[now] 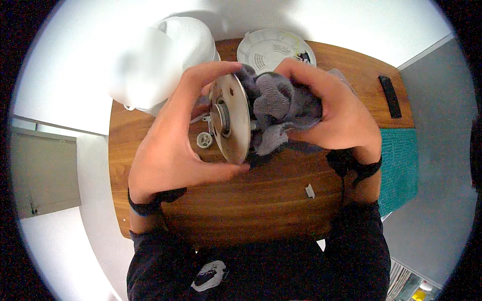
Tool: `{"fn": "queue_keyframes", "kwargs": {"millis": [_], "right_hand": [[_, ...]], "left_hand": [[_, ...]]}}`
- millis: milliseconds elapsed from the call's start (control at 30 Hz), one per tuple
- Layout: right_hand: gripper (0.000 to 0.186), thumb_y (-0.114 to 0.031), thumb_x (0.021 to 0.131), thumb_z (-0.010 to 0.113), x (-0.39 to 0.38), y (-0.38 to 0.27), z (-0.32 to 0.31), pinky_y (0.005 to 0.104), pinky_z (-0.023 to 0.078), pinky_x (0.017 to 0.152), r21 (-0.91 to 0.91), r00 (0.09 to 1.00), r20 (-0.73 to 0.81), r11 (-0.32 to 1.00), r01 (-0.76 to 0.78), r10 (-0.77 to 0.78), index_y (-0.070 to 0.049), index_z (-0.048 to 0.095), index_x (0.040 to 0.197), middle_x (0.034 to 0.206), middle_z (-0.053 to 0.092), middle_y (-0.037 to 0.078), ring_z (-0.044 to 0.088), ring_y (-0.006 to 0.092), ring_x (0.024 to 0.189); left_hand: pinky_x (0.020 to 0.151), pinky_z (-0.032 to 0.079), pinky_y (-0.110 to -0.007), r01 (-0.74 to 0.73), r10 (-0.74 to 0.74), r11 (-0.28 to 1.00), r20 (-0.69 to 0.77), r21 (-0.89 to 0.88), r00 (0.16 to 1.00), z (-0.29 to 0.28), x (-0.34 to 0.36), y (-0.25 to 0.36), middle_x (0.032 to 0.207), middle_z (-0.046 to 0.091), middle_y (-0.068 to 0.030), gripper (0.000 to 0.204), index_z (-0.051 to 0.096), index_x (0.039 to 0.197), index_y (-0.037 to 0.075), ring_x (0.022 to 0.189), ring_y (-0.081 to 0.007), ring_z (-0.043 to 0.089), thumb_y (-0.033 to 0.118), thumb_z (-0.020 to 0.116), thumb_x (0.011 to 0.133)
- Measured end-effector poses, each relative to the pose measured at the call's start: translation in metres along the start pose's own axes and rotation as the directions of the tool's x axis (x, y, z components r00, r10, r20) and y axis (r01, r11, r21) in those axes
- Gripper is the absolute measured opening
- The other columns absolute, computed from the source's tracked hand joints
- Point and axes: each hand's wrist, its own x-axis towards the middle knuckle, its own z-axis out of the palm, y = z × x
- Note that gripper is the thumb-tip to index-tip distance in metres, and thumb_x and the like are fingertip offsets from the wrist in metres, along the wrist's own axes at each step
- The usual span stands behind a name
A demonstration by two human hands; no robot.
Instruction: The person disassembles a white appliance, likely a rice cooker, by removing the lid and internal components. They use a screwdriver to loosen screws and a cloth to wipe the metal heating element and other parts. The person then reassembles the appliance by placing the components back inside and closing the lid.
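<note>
Above the wooden surface [251, 210], our left hand [163, 145] clamps a metal disc [238, 113], right hand [346, 118] grey cloth [273, 103]; we'd press evenly.

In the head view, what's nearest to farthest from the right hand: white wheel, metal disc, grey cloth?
1. Grey cloth, gripped in the right hand.
2. Metal disc, held by the left hand.
3. White wheel, farther left, on the table.

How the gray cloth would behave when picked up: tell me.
The gray cloth is probably floppy, as it bunches into loose folds in the right hand. Its soft, knit look suggests it is light for its size. The ribbed texture should make it unlikely to slip.
</note>
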Motion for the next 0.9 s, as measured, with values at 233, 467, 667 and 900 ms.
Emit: {"fn": "queue_keyframes", "kwargs": {"millis": [233,467,667,900], "right_hand": [[0.06,-0.013,0.079,0.081,0.008,0.016,0.006,0.0411,0.056,0.098,-0.084,0.939,-0.34,0.996,0.022,-0.05,-0.005,0.058,0.134,0.118,0.072,0.017,0.072,0.0287,0.112],[0.06,-0.007,0.08,0.077,0.01,0.009,0.025,0.0422,0.054,0.099,0.036,0.982,-0.173,0.996,0.076,-0.068,-0.005,0.057,0.137,0.12,0.071,0.022,0.071,0.0375,0.115],[0.054,-0.008,0.073,0.079,0.011,0.017,0.013,0.0406,0.055,0.094,-0.103,0.977,-0.084,0.977,0.186,-0.195,-0.004,0.065,0.125,0.111,0.074,0.016,0.073,0.0321,0.109],[0.062,0.008,0.078,0.075,0.005,0.016,-0.005,0.0306,0.05,0.102,0.041,0.912,-0.402,0.993,0.111,-0.086,-0.004,0.057,0.135,0.119,0.07,0.004,0.064,0.0113,0.112]], "left_hand": [[0.12,0.042,-0.048,0.006,-0.006,1.0,-0.011,-0.007,1.0,0.002,-0.004,0.006,0.163,0.041,-0.0101,0.128,0.038,0.156,0.01,0.143,-0.0306,0.051,0.01,0.1,0.044],[0.116,0.046,-0.049,-0.032,0.005,0.974,-0.12,-0.223,0.993,0.01,-0.001,0.004,0.169,0.029,-0.0186,0.126,0.039,0.153,0.011,0.146,-0.0342,0.048,0.011,0.101,0.043],[0.113,0.05,-0.049,-0.048,0.036,0.968,-0.054,-0.247,0.998,0.005,0.0,0.001,0.174,0.019,-0.0207,0.128,0.039,0.153,0.013,0.144,-0.0354,0.052,0.012,0.102,0.041],[0.114,0.049,-0.048,-0.112,0.088,0.958,-0.099,-0.265,0.991,0.005,0.003,-0.003,0.173,0.021,-0.0238,0.131,0.037,0.154,0.013,0.143,-0.0367,0.053,0.014,0.103,0.041]]}}
